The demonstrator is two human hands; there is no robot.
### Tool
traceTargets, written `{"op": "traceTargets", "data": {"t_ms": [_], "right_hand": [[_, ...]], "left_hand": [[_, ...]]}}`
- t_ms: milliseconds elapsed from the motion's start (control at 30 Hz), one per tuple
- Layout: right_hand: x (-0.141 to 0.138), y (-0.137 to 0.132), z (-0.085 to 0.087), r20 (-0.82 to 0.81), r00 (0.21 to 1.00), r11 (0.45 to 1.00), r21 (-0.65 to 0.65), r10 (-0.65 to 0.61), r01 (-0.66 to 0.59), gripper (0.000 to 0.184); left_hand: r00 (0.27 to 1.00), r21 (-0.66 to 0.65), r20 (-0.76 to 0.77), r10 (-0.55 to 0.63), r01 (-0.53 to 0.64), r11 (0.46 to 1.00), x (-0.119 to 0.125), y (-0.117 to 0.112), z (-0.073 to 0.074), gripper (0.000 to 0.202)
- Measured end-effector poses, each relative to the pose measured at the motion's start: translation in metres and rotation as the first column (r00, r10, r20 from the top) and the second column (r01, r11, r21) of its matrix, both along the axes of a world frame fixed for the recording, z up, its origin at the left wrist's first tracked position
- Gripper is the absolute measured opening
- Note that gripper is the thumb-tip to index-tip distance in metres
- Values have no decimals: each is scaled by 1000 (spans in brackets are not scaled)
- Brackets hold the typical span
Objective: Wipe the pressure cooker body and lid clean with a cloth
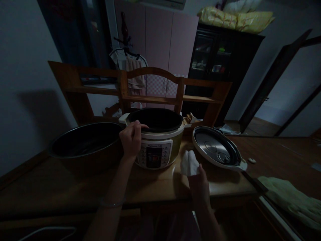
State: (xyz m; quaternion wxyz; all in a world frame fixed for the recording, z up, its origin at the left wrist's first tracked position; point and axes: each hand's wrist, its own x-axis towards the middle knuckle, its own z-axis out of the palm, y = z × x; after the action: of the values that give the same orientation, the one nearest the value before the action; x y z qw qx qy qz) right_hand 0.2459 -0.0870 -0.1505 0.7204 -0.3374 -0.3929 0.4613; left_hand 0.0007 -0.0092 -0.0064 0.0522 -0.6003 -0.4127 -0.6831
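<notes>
Head view, dim room: cooker point(156, 147) stands near the middle of the wooden table point(155, 190), control panel facing the wearer, its dark inner pot point(156, 119) uncovered. Left hand point(130, 139) is clamped on the near-left rim, thumb lying along the pot's edge, other fingers wrapped down the outer wall; a grip that reads as bracing the body so it cannot slide or turn. Right hand point(199, 185) hovers low over the table just right of the cooker, closed round a bunched white cloth point(189, 163), the wad sticking out ahead of the fingers, working face forward. Lid point(217, 149) lies underside up to the right, apart from the cooker, metal liner exposed. Large dark basin point(85, 144) sits just left of the cooker, close to the left wrist. Pale green cloth point(293, 201) lies far right, well apart
</notes>
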Motion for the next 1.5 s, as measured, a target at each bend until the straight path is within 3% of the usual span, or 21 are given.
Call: {"op": "traceTargets", "data": {"t_ms": [167,333,567,700,833,1000,1133,1233,1367,1500], "right_hand": [[1,31,4,87,986,984,-94,-141,150,67],[-26,49,30,213,970,992,-25,-119,128,65],[-60,33,38,466,860,975,174,-205,138,56],[-62,26,35,584,775,951,302,-240,67,55],[-58,22,29,670,712,952,307,-210,-8,53],[-55,20,21,622,764,972,232,-169,26,54],[-48,30,18,453,882,990,100,-132,97,59],[-39,44,22,359,927,994,18,-108,109,61],[-35,54,36,352,928,993,42,-120,112,62],[-45,44,51,396,906,987,116,-150,112,60]], "left_hand": [[1000,-1,6,13,-13,1000,0,1,-1,47],[1000,7,18,-3,3,1000,0,2,-1,47],[999,11,36,6,-6,1000,1,3,-2,48],[999,18,42,18,-19,1000,2,5,-2,49],[999,27,33,11,-12,1000,1,5,-2,48],[1000,19,30,3,-3,1000,1,4,-2,47],[1000,-8,21,17,-17,1000,1,3,-2,49],[1000,-8,18,20,-20,1000,0,3,-2,48],[1000,7,18,17,-17,1000,0,4,-2,47],[1000,4,27,10,-10,1000,1,4,-2,47]]}}
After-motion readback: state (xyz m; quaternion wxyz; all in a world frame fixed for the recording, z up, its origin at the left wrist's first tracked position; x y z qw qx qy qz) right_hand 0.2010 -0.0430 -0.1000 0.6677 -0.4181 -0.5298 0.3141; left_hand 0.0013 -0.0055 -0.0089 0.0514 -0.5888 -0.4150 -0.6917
